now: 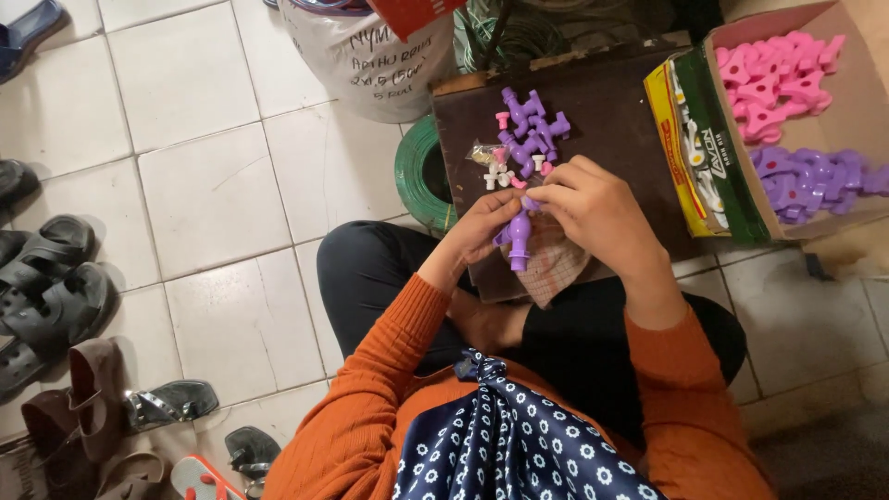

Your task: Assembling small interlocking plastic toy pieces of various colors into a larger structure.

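Observation:
I sit cross-legged on a tiled floor with a dark wooden board (630, 130) across my knees. My left hand (477, 231) and my right hand (593, 208) meet over the board's near part, both gripping one purple plastic tap (517, 243) that hangs spout-down between them. The right fingertips pinch its top end. Just beyond my hands lies a small heap of purple taps (532, 130) with little pink and white caps (498, 171) and a small clear bag. A patterned cloth (551, 264) lies under my hands.
A cardboard box (866, 83) at the right holds several pink taps (773, 79) and purple taps (810, 181). A green wire coil (419, 176) and a white sack (366, 60) lie beyond my left knee. Sandals and shoes (56, 296) line the left edge.

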